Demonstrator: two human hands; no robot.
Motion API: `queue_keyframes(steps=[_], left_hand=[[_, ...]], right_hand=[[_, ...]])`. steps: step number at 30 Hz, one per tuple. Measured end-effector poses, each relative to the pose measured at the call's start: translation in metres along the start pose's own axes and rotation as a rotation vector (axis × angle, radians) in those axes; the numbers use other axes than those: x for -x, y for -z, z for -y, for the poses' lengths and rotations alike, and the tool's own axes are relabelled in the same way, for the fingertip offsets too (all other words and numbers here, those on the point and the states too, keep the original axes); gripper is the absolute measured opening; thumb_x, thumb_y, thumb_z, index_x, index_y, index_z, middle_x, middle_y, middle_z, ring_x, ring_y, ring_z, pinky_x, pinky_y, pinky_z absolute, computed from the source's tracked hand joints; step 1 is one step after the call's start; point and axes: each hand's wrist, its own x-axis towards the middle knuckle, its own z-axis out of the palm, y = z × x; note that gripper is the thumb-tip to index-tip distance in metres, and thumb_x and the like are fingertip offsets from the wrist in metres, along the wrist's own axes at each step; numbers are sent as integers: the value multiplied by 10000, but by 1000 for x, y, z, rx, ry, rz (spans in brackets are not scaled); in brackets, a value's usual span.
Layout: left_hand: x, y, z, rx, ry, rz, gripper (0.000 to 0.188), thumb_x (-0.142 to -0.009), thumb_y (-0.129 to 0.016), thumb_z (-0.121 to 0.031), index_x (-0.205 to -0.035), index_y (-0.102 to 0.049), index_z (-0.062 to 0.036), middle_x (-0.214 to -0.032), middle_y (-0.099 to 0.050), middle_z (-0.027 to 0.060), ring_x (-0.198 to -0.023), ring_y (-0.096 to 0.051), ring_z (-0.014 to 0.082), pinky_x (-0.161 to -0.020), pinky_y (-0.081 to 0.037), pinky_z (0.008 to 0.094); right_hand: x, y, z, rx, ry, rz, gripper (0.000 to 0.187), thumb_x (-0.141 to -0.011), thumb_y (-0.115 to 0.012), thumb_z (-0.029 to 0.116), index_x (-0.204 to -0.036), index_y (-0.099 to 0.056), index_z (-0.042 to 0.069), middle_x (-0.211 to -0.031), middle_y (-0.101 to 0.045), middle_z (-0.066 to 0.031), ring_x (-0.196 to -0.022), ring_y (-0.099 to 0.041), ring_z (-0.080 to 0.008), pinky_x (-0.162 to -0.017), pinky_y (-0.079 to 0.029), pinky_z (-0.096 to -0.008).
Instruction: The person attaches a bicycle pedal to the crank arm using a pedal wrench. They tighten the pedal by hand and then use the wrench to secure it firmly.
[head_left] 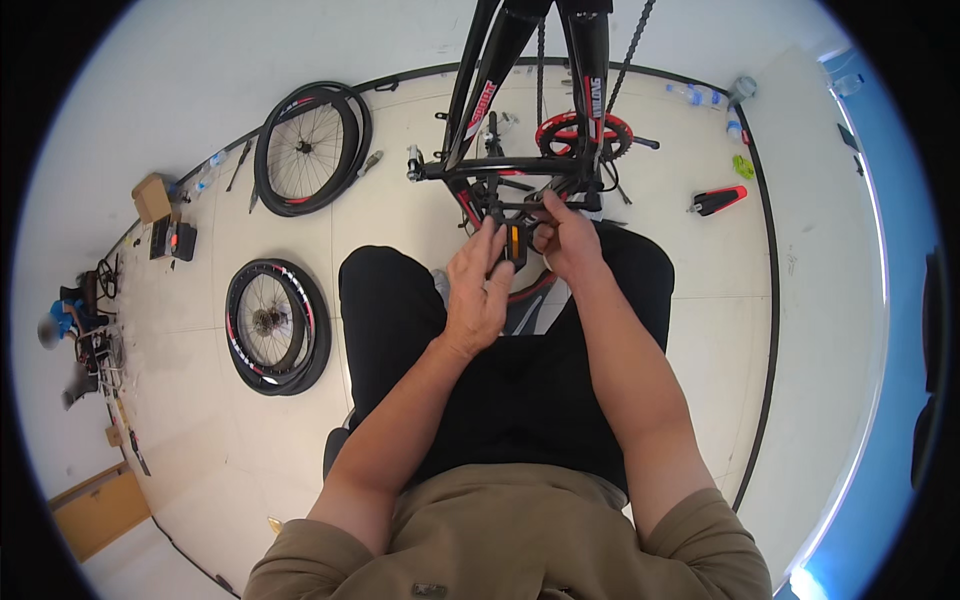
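Evidently both my hands are at work low on the black bicycle frame (500, 168), where a pedal (523, 243) sits between them, just in front of my lap. My left hand (478, 300) has its fingers nearly straight, with the thumb spread away from them, seemingly against the pedal's left side rather than wrapped around it. My right hand (572, 242) has its fingers curled and its thumb raised by the dark parts under the frame; whether they pinch anything, I cannot tell. I judge it best to steady the pedal lightly with the left, keep its axle square, and let the right fingers turn or feel without forcing.

The pedal is blocky and dark, with a flat orange reflector (516, 241) on its face. Glossy tubes contrast with the toothed, round red chainring (622, 130) and the linked chain (541, 75). On the smooth pale floor (400, 210) lie thin-spoked wheels (303, 147) in matte black tyres and a tapered black-and-red saddle (720, 201).
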Motion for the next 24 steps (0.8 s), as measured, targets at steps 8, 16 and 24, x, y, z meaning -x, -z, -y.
queue_keyframes(steps=[8, 16, 24], left_hand=[[0, -11, -23, -641, -75, 358, 824, -940, -589, -543, -1543, -325, -48, -1503, -456, 201, -1480, -252, 408, -1118, -155, 704], [3, -9, -2, -297, -3, 34, 644, -907, -702, -309, -1447, -475, -41, -1436, -519, 200, -1405, -376, 384, -1142, -219, 591], [0, -12, 18, 528, 553, -179, 766, -951, -660, -79, -1545, -201, 74, -1365, -574, 188, -1080, -647, 200, -938, -530, 317]], right_hand=[[7, -5, 0, 113, 58, -63, 201, -931, -722, 229, -1008, -589, 99, -831, -600, -24, -589, -460, -83, -501, -403, -255], [12, -13, 1, 101, 17, -103, 187, -928, -728, 214, -976, -583, 106, -783, -572, -6, -569, -448, -104, -491, -389, -271], [9, -13, 0, 76, 24, -94, 191, -945, -715, 208, -988, -574, 86, -796, -572, -18, -592, -435, -97, -502, -376, -278]])
